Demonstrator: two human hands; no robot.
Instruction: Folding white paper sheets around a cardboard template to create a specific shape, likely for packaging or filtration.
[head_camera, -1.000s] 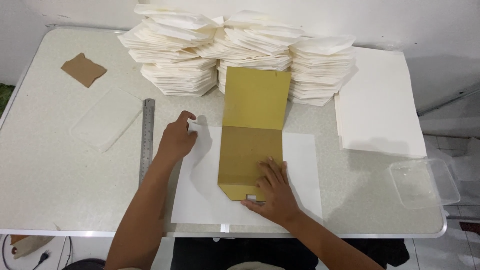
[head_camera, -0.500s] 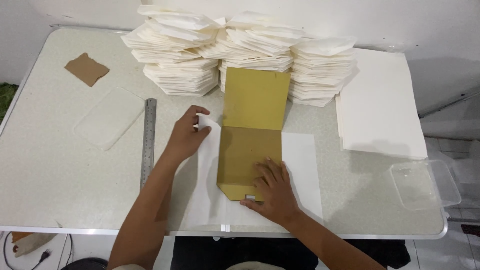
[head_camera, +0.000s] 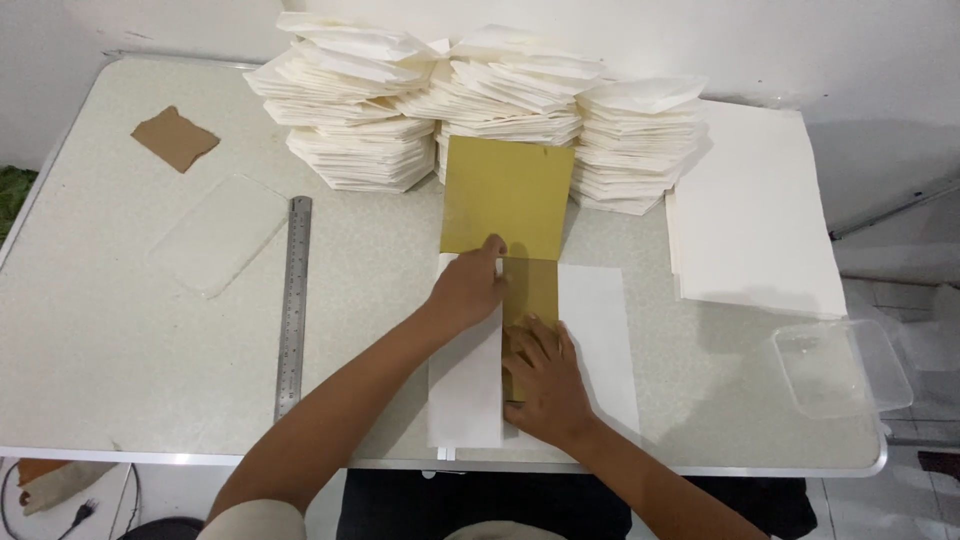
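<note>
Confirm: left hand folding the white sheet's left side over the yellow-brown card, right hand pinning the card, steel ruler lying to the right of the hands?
Not quite. In the head view the steel ruler lies to the left of the hands, not the right. The rest holds: the left hand presses the white sheet folded over the yellow-brown card, and the right hand pins the card.

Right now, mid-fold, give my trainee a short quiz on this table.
1. True or false: the left hand presses a folded white flap onto the gold template.
2. What lies left of the sheet: A ruler, B scissors, C stapler?
3. Which hand pins the template's lower end?

Key
1. True; the flap covers the template's left part.
2. A; the ruler lies lengthwise, apart from the sheet.
3. The right hand, lying flat.
</note>
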